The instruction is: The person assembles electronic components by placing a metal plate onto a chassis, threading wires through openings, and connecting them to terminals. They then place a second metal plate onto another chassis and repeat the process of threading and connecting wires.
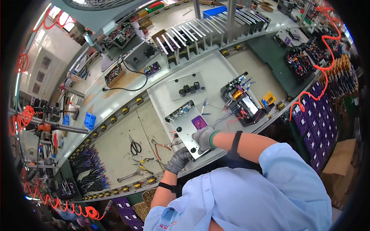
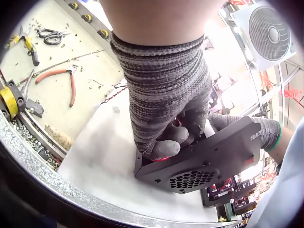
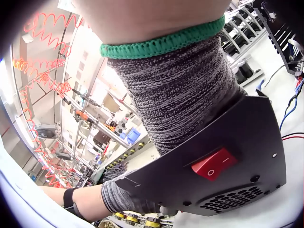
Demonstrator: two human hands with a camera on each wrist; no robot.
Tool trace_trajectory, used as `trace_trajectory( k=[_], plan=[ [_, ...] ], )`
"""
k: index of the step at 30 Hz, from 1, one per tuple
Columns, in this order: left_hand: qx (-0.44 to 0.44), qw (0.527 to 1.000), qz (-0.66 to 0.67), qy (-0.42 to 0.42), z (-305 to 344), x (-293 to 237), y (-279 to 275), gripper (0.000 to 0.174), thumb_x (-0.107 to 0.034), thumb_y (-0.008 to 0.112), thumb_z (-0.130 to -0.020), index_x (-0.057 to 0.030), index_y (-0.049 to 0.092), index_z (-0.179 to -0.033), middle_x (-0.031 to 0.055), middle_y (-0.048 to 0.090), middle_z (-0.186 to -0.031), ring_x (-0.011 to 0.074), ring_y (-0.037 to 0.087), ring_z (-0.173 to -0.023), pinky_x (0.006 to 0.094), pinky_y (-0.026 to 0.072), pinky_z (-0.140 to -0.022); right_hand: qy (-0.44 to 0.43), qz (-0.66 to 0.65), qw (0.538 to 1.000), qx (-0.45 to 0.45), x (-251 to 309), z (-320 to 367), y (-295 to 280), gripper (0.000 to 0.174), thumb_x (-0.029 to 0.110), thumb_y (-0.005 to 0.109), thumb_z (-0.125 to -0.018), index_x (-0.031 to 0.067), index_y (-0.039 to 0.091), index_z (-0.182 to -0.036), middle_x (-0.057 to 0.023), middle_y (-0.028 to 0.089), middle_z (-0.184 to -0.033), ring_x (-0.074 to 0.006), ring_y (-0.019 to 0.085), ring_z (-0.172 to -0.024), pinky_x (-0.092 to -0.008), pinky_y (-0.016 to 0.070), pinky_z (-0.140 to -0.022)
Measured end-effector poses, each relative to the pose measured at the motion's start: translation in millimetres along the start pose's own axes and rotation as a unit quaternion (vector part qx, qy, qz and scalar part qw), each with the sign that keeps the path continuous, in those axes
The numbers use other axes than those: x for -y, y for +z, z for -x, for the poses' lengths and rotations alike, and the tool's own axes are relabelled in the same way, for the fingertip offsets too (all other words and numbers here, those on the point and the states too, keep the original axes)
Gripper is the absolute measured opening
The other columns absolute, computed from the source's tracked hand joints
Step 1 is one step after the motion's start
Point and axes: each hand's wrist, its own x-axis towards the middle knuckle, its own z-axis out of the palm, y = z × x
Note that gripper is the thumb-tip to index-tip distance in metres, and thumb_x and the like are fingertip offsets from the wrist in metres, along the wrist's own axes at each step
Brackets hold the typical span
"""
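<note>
pale desk (image 1: 115,140) lies before the person, with orange-handled pliers (image 1: 157,151) just beyond and to the left of the left hand (image 1: 178,161), and black-handled scissors (image 1: 135,148) farther left. an opened electronics chassis (image 1: 246,107) sits beyond the right hand (image 1: 205,138), off to the right. between and under both hands is a metal casing (image 2: 223,149), its dark end panel turned towards the person, with a red rocker switch (image 3: 213,164) and a round vent grille (image 2: 192,179). the left hand grips one end, fingers curled over the edge; the right hand holds the other end, though its fingertips are partly hidden. a purple circuit board (image 1: 199,122) lies just past the right hand. the casing looks stiff and fairly light, perhaps a little slick and sharp-edged; the folded ends seem the best hold, clear of the board and the switch, likely its more fragile parts.
</note>
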Motion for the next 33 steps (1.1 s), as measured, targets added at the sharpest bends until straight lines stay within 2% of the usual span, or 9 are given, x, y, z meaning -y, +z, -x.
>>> trace_trajectory(
  k=[2, 4, 5, 7, 12, 18, 20, 26, 33],
  plan=[
    [0.018, 1.0, -0.004, -0.021, -0.4, 1.3, -4.9, 0.045, -0.007, 0.073, -0.077, 0.0029, 0.06, -0.118, 0.0084, 0.066, -0.097, 0.0198, 0.064, -0.086, 0.033, 0.0533, -0.079, -0.002, -0.011, 1.0, 0.005, -0.4, 0.8, -1.5, 0.078, 0.05, 0.082, -0.07, 0.0047, 0.057, -0.128, -0.013, 0.071, -0.113, -0.0315, 0.069, -0.104, -0.0482, 0.0546, -0.081],
    [-0.011, 1.0, -0.013, -0.013, 1.7, -0.8, 2.3, 0.046, -0.006, 0.072, -0.076, 0.0027, 0.06, -0.119, 0.0078, 0.065, -0.099, 0.0195, 0.063, -0.085, 0.0329, 0.0527, -0.078, -0.007, -0.01, 1.0, 0.004, -2.5, -0.6, -0.1, 0.078, 0.05, 0.082, -0.07, 0.0056, 0.058, -0.129, -0.0128, 0.071, -0.114, -0.0308, 0.069, -0.104, -0.0479, 0.0551, -0.082],
    [-0.005, 1.0, -0.023, 0.0, 3.4, -1.2, 5.3, 0.046, -0.011, 0.071, -0.079, 0.0053, 0.06, -0.12, 0.0082, 0.065, -0.093, 0.0188, 0.061, -0.08, 0.0324, 0.0508, -0.079, -0.005, -0.015, 1.0, 0.003, -3.1, 0.2, 1.1, 0.078, 0.05, 0.082, -0.07, 0.0056, 0.058, -0.129, -0.0128, 0.071, -0.114, -0.0308, 0.069, -0.104, -0.0479, 0.0551, -0.082],
    [-0.008, 1.0, -0.016, 0.002, 5.9, 1.8, 4.4, 0.047, -0.013, 0.073, -0.079, 0.0051, 0.06, -0.12, 0.0079, 0.065, -0.093, 0.0188, 0.061, -0.08, 0.0325, 0.0506, -0.08, -0.01, -0.006, 0.999, -0.032, -3.2, 2.1, 3.4, 0.071, 0.05, 0.082, -0.071, 0.0038, 0.062, -0.121, -0.0147, 0.073, -0.101, -0.0322, 0.071, -0.094, -0.047, 0.0557, -0.078],
    [-0.006, 1.0, 0.001, 0.015, 3.4, 6.5, -5.3, 0.05, -0.016, 0.077, -0.078, 0.0046, 0.06, -0.12, 0.0079, 0.066, -0.095, 0.0188, 0.061, -0.081, 0.0322, 0.051, -0.079, -0.009, -0.003, 0.999, -0.038, -4.8, 0.7, 5.5, 0.072, 0.051, 0.082, -0.071, 0.0037, 0.061, -0.121, -0.0153, 0.072, -0.102, -0.0324, 0.071, -0.096, -0.0475, 0.0556, -0.078],
    [0.0, 1.0, -0.017, 0.019, -3.0, 4.8, -2.5, 0.047, -0.012, 0.076, -0.079, 0.0018, 0.061, -0.121, 0.0059, 0.066, -0.097, 0.0181, 0.063, -0.087, 0.0313, 0.0505, -0.077, -0.018, 0.006, 0.999, -0.033, -2.8, 1.2, 2.5, 0.074, 0.052, 0.082, -0.069, 0.0042, 0.061, -0.122, -0.0162, 0.072, -0.103, -0.0329, 0.071, -0.096, -0.0478, 0.0554, -0.079],
    [-0.012, 0.999, -0.031, 0.02, -3.0, 11.0, -7.6, 0.046, -0.012, 0.076, -0.079, 0.0028, 0.061, -0.12, 0.0073, 0.067, -0.096, 0.0195, 0.064, -0.088, 0.0319, 0.0515, -0.078, -0.003, -0.001, 1.0, -0.009, -1.8, -0.3, 1.7, 0.078, 0.051, 0.081, -0.07, 0.0051, 0.057, -0.128, -0.0129, 0.071, -0.113, -0.0313, 0.069, -0.104, -0.0475, 0.0544, -0.083],
    [-0.003, 0.997, 0.061, 0.047, 11.4, 17.3, -11.4, 0.047, -0.019, 0.075, -0.085, 0.0048, 0.058, -0.122, 0.0089, 0.067, -0.094, 0.0206, 0.064, -0.085, 0.0326, 0.0509, -0.079, -0.008, 0.009, 1.0, -0.005, -3.0, -7.9, 3.8, 0.078, 0.052, 0.081, -0.069, 0.0052, 0.057, -0.127, -0.0135, 0.071, -0.112, -0.032, 0.069, -0.103, -0.047, 0.0547, -0.082],
    [-0.028, 0.994, -0.075, 0.074, 12.5, 8.7, -10.6, 0.045, -0.023, 0.069, -0.092, 0.0068, 0.059, -0.124, 0.0066, 0.068, -0.094, 0.0152, 0.061, -0.084, 0.0281, 0.05, -0.08, -0.012, -0.005, 1.0, -0.014, -2.5, -14.5, 4.4, 0.07, 0.048, 0.083, -0.07, 0.0049, 0.062, -0.121, -0.0156, 0.071, -0.108, -0.0315, 0.069, -0.102, -0.0447, 0.0551, -0.083]
  ],
)
